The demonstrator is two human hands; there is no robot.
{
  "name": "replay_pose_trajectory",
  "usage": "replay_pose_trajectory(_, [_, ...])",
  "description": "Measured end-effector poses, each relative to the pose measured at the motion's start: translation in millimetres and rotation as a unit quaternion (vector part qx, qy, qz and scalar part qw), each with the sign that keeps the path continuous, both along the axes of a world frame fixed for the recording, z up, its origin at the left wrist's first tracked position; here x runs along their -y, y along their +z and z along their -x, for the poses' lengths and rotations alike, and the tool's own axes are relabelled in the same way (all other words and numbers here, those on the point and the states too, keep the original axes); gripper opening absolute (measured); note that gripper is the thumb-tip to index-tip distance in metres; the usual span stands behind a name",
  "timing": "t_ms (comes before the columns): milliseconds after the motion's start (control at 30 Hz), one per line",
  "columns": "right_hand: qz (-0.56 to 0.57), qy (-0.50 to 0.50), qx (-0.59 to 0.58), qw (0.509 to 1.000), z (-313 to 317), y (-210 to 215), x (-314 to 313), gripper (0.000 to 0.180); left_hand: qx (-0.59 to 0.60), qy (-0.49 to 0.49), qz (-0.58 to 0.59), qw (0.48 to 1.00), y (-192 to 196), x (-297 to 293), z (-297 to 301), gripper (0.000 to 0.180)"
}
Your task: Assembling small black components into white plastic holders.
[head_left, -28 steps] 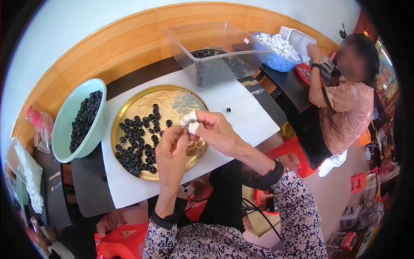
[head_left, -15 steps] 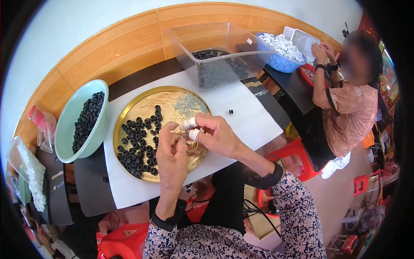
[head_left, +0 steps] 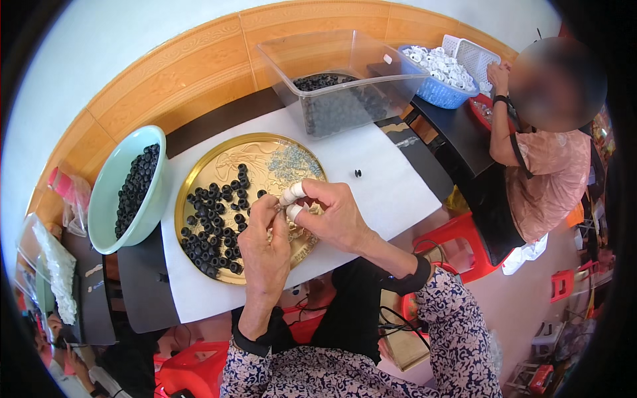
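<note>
Assembly stands partway, by the look of it: many black rings [head_left: 213,222] lie loose on the gold tray [head_left: 199,166] at centre frame, more fill the green bowl [head_left: 109,199] at left and the clear bin [head_left: 312,63] above. Left hand [head_left: 265,249] and right hand [head_left: 335,215], both pinched narrow, hold small white cylindrical pieces [head_left: 292,194] together over the tray on the desk [head_left: 391,192].

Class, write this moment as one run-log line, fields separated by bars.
left hand: at white pieces | right hand: holds white pieces | below: gold tray, black rings | left: green bowl
</note>
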State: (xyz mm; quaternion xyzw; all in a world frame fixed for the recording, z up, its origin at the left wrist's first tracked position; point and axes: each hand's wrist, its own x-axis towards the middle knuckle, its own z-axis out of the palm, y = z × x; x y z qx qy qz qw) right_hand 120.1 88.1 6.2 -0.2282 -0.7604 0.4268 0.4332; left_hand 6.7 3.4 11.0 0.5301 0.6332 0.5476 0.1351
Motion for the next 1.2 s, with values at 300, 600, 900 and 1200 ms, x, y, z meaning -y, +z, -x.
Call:
replay_pose_trajectory(300, [0.238,0.067,-0.060,0.967,3,3,-5,0.009,-0.071,0.013,-0.013,0.997,-1,-3,2,0.032])
replay_pose_trajectory(600, [0.231,0.076,-0.091,0.966,1,-6,-6,0.009,-0.023,0.010,0.036,0.999,1,-4,4,0.019])
replay_pose_trajectory(900, [0.208,0.069,-0.069,0.973,-3,1,-1,0.009,0.104,-0.051,0.059,0.991,5,-7,11,0.022])
replay_pose_trajectory(1200, [0.343,0.130,-0.069,0.928,-8,13,-9,0.014,-0.003,-0.047,0.037,0.998,7,-2,5,0.026])
